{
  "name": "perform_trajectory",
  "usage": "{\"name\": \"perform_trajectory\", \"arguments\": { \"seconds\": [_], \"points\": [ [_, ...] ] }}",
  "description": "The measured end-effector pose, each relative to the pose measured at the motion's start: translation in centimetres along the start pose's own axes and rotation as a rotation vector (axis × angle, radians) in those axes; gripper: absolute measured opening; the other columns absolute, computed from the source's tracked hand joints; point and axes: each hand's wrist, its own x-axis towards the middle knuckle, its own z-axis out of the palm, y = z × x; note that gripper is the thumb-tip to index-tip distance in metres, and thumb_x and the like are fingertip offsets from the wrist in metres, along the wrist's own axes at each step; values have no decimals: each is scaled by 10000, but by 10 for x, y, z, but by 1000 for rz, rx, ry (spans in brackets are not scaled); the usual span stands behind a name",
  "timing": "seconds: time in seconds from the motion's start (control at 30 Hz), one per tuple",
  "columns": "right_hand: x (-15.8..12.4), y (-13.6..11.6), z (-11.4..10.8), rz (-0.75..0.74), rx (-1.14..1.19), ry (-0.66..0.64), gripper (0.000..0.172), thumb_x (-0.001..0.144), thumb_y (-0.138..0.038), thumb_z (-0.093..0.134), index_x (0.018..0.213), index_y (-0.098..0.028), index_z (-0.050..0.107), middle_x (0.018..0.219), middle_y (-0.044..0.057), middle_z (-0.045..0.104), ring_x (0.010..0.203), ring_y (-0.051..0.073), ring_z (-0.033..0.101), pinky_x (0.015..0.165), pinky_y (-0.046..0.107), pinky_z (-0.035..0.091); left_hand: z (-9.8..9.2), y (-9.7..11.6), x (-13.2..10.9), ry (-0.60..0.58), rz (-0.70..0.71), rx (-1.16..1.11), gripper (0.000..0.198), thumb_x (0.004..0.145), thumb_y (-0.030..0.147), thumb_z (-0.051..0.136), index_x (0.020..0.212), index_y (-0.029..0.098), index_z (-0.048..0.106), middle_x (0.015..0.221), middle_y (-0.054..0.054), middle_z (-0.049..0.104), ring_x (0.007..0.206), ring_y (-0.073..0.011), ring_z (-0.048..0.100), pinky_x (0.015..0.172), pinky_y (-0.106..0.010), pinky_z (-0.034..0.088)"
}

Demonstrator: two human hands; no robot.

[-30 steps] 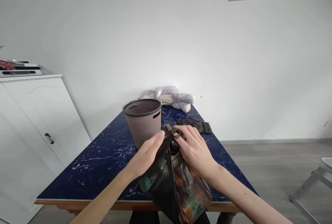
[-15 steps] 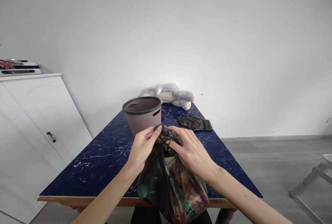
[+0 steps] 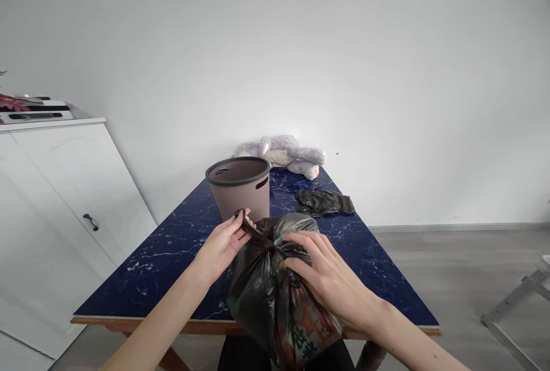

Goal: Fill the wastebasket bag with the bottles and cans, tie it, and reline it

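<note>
A full black garbage bag [image 3: 275, 291], slightly see-through with coloured packaging inside, stands at the table's near edge and bulges over it. Its neck is gathered into a knot at the top. My left hand [image 3: 226, 245] pinches a twisted end of the bag between thumb and fingers, pulled out to the left of the knot. On the other side of the knot, my right hand [image 3: 324, 265] has its fingers and thumb curled on the bag's plastic. Just behind my left hand stands a brownish-mauve waste bin [image 3: 240, 202] with a dark rim and cut-out handles.
A folded black plastic bag [image 3: 325, 203] lies on the blue marbled table [image 3: 172, 268], right of the bin. A grey plush toy [image 3: 283, 156] lies against the wall. A white cabinet [image 3: 64, 199] is at the left, and a metal-framed stand [image 3: 515, 308] at the right.
My hands have moved apart from the gathered neck. My left hand has drawn one end out left, and the knot now shows between my hands. The bag's top has spread wider.
</note>
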Motion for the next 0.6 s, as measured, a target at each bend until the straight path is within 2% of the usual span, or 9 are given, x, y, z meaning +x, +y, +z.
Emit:
{"name": "perform_trajectory", "arguments": {
  "seconds": [0.17, 0.33, 0.47, 0.6],
  "points": [
    [-9, -3, -3, 156, 192, -58, 238, 1001, -29, 473, 1089, -203, 609, 1409, 144, 506, 1286, 296, 500, 1039, 481, 554, -25, -4, 9, -81, 51, 97, 82, 970, 217, 764, 966, 142, 799, 802, -46, 683, 765, -144, 670, 811, -276, 599],
    [-19, -1, -3, 283, 253, -74, 267, 983, 4, 426, 1017, -219, 570, 1393, 129, 493, 1294, 286, 480, 1061, 484, 539, -43, -6, 12, -108, 106, 250, 265, 869, 370, 875, 991, 146, 800, 849, -53, 689, 814, -163, 652, 838, -291, 565],
    [-22, 4, 0, 290, 132, -106, 228, 994, -24, 448, 1034, -217, 563, 1373, 138, 502, 1246, 317, 480, 978, 512, 545, -44, -6, 5, -109, 181, 316, 352, 855, 464, 870, 1019, 160, 798, 923, -70, 719, 896, -193, 669, 906, -322, 550],
    [-9, 1, -1, 296, 35, -60, 171, 996, -55, 490, 982, -208, 565, 1292, 137, 535, 1183, 317, 507, 952, 504, 527, -37, -8, -11, -102, 218, 357, 369, 880, 524, 826, 1007, 179, 792, 1051, -102, 755, 999, -237, 691, 954, -349, 542]
  ]
}}
